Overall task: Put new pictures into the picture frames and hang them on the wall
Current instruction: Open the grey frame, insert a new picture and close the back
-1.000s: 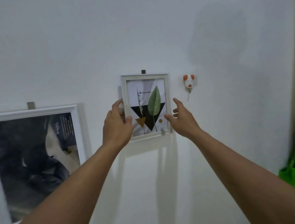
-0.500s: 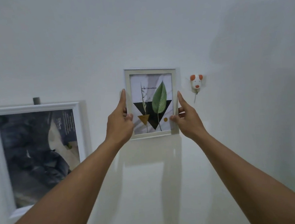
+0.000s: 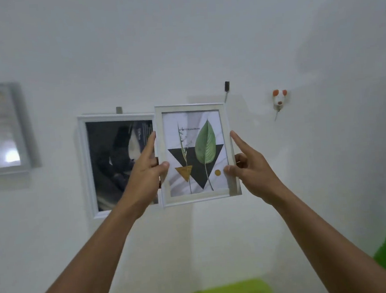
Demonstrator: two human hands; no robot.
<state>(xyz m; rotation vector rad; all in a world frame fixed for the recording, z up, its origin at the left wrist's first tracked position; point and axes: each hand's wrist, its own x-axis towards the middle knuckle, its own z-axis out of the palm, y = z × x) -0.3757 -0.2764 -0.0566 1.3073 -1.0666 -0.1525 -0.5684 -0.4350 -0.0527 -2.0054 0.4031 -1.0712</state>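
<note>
Head view: the small frame (image 3: 191, 108) stands portrait, long axis near vertical, its leaf print facing the camera. The left hand (image 3: 147, 175) and right hand (image 3: 251, 171) pinch its side edges, thumbs in front. It overlaps the dark-picture frame (image 3: 85, 166), just below the wall hook (image 3: 226, 86)

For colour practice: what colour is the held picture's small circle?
Circle: mustard orange, head view.
</note>
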